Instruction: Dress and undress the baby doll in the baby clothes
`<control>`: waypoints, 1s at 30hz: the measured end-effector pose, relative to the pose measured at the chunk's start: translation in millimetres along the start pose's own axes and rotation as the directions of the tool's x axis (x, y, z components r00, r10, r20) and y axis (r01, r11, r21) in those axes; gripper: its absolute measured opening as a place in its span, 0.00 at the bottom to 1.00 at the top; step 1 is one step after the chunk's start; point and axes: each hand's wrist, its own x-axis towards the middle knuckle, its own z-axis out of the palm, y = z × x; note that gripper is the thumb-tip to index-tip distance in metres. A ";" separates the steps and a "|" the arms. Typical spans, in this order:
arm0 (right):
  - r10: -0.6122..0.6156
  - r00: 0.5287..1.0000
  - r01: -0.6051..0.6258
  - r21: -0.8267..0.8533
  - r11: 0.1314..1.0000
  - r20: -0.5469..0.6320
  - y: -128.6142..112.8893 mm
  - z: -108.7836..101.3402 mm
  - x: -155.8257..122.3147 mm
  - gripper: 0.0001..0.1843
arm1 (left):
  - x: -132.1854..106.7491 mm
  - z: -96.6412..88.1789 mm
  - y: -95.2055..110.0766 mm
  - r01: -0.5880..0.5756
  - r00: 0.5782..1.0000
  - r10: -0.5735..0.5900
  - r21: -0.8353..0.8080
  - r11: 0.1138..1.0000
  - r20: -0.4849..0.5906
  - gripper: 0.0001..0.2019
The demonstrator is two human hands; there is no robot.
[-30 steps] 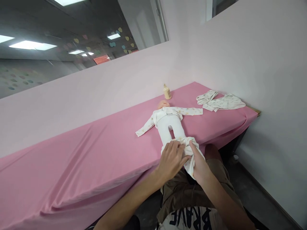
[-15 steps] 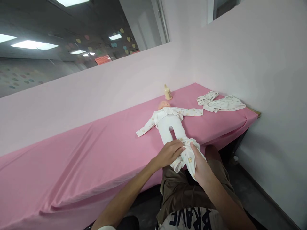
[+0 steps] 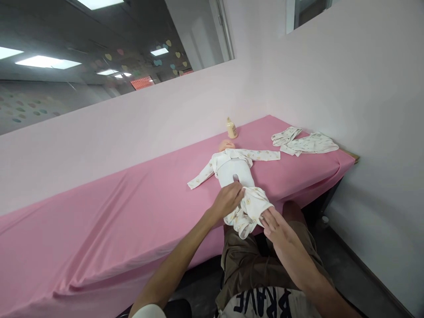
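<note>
A baby doll [image 3: 236, 170] in a long-sleeved patterned top [image 3: 261, 155] lies on its back, with its white legs toward me. White patterned baby pants [image 3: 253, 202] are bunched over its lower legs at the table's near edge. My left hand [image 3: 227, 201] pinches the upper edge of the pants between the doll's legs. At the lower right end of the pants, my right hand [image 3: 277, 226] grips the cloth, its fingertips partly hidden by the fabric. The doll's feet are out of sight under the cloth.
A pink sheet [image 3: 132, 221] covers the table. Behind the doll's head stands a cream pump bottle [image 3: 232, 128]. Folded patterned baby clothes [image 3: 308, 142] lie at the right corner. White walls border the back and right sides.
The pants have moved up the doll's legs. My left hand shifted up with their edge, while my right hand moved from alongside the cloth to its lower right end.
</note>
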 end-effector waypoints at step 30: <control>-0.537 0.839 0.467 -0.620 0.630 0.086 58.8 -2.8 20.9 0.19 | -43.3 6.3 37.4 -0.032 0.994 0.033 -0.011 0.999 0.102 0.10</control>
